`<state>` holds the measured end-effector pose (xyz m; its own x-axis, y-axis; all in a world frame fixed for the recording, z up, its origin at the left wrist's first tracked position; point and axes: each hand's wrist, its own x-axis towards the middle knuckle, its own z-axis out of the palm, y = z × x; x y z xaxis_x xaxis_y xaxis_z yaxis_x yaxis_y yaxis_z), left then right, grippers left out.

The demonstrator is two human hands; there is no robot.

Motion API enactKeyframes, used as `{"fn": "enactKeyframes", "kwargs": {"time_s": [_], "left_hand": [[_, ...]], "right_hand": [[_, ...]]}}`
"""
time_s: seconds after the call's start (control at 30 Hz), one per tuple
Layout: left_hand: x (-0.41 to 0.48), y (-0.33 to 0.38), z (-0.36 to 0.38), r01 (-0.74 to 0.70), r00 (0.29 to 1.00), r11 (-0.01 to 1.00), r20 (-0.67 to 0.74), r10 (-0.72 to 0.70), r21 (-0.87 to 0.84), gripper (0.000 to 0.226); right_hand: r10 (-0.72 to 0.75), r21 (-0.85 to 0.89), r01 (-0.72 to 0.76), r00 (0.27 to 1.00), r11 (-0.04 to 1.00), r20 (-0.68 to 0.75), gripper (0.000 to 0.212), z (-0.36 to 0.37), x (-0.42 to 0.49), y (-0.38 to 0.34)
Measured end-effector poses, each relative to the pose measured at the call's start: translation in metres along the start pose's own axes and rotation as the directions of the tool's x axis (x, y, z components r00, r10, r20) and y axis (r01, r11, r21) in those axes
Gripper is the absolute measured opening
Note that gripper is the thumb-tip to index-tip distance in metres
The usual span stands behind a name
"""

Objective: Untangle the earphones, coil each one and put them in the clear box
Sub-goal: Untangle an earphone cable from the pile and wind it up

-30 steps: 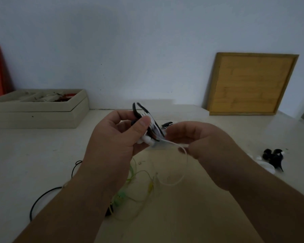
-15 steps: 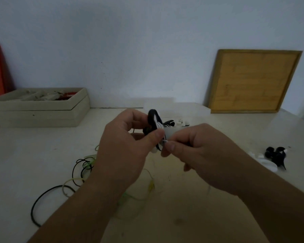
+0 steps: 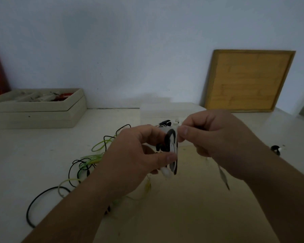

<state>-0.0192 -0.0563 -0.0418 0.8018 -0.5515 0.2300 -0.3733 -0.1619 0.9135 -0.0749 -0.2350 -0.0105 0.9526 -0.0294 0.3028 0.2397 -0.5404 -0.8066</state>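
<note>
Working over a pale table (image 3: 33,163), with a bamboo-framed board (image 3: 249,81) leaning against the wall at the far right. Sitting at the far left against the same wall, a beige compartment box (image 3: 37,113). Sprawling loose on the table below and left of the left forearm, a tangle of green and black earphone cables (image 3: 84,163). Standing on the table just behind both hands, the clear box (image 3: 158,111), with black and white earphones lying inside.

Gripping with the left hand (image 3: 135,158) a coil of black and white earphone cable (image 3: 172,146), holding it upright above the table in front of the clear box, thumb pressing across its lower part and fingers curling behind. Pinching the top of that coil with the right hand (image 3: 212,135) between thumb and forefinger, the other fingers curling in. Dangling below the right wrist, a pale lead with a plug (image 3: 224,179), blurred. Lying on the table well apart at the right, a small black earphone bundle (image 3: 275,149).
</note>
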Motion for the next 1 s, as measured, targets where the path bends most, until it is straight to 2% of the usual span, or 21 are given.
{"fn": "enactKeyframes", "kwargs": {"time_s": [0.2,0.33,0.5,0.57,0.7,0.87,1.0], "left_hand": [[-0.001,0.001,-0.002,0.002,0.998,1.000,0.063,-0.001,-0.026,0.027],[-0.002,0.001,-0.003,0.044,0.993,0.991,0.118,-0.029,-0.125,0.027],[-0.002,-0.001,-0.004,0.083,0.988,0.953,0.151,-0.040,-0.292,0.025],[-0.002,-0.001,-0.004,0.095,0.987,0.937,0.158,-0.043,-0.335,0.026],[0.000,-0.002,-0.004,0.099,0.989,0.923,0.136,-0.052,-0.372,0.025],[0.001,-0.002,-0.004,0.103,0.993,0.869,0.104,-0.060,-0.484,0.032],[0.002,-0.003,-0.003,0.040,0.999,0.881,0.052,-0.017,-0.472,0.032]], "right_hand": [[-0.091,-0.154,0.072,0.988,0.985,-0.125,0.018,0.003,0.002,0.003],[-0.082,-0.107,0.063,0.981,0.992,-0.176,0.017,0.003,0.003,0.005],[0.064,0.185,-0.045,0.993,0.982,-0.099,0.027,0.005,0.004,0.012],[0.107,0.238,-0.094,0.993,0.967,-0.045,0.027,0.007,0.004,0.013],[0.149,0.285,-0.140,0.989,0.948,-0.010,0.037,0.010,0.006,0.017],[0.175,0.274,-0.159,0.984,0.948,-0.036,0.030,0.013,0.007,0.018],[0.196,0.134,-0.197,0.980,0.971,0.021,0.032,0.021,0.006,0.019]]}}
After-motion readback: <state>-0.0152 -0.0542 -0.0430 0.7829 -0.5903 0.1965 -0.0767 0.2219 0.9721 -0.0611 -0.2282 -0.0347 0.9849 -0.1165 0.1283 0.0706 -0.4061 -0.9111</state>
